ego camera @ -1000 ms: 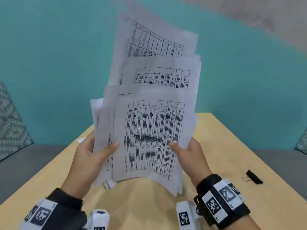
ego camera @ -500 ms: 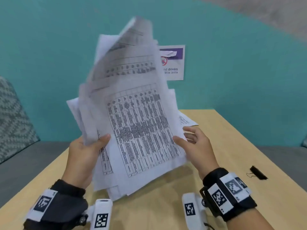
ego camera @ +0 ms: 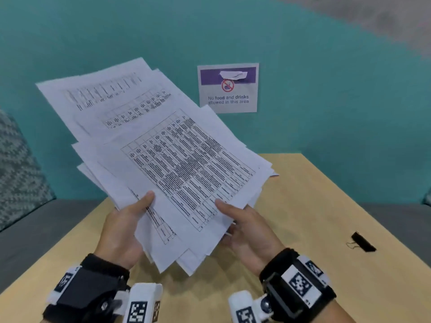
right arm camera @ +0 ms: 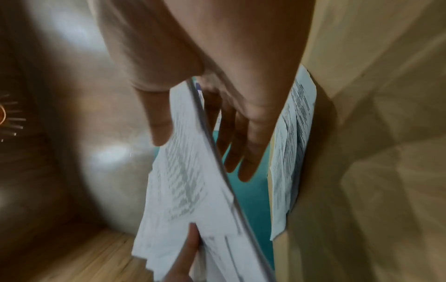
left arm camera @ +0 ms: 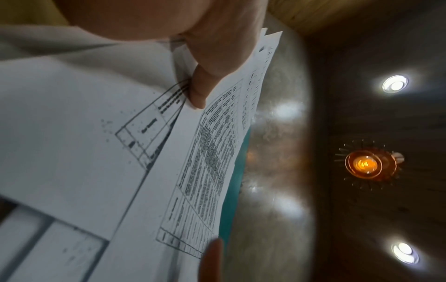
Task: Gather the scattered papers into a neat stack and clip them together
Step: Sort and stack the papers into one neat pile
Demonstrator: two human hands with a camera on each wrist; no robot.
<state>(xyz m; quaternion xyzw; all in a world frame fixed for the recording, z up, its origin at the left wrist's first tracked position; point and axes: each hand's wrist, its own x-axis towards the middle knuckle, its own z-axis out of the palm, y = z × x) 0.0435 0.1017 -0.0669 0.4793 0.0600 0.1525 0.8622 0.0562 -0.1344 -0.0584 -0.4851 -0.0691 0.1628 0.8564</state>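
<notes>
A loose, fanned bundle of printed papers (ego camera: 177, 164) hangs in the air over the wooden table (ego camera: 314, 206), tilted up to the left, its edges uneven. My left hand (ego camera: 130, 217) grips its lower left edge, thumb on top and fingers hidden underneath. At the lower right edge my right hand (ego camera: 245, 227) holds it, thumb on the top sheet. In the right wrist view the right fingers (right arm camera: 243, 152) stretch out beneath the sheets (right arm camera: 183, 181). One more sheet (right arm camera: 294, 143) lies flat on the table behind the bundle. A black binder clip (ego camera: 362, 242) lies on the table at the right.
A teal wall with a "No food and drinks" sign (ego camera: 228, 88) stands behind the table. Grey seating with a patterned cushion (ego camera: 18, 169) runs along the left. Bare tabletop lies between the hands and the clip.
The bundle has swung from upright to leaning back and left. My right hand let go, then took the lower right edge again with its thumb on top. The left hand kept its grip.
</notes>
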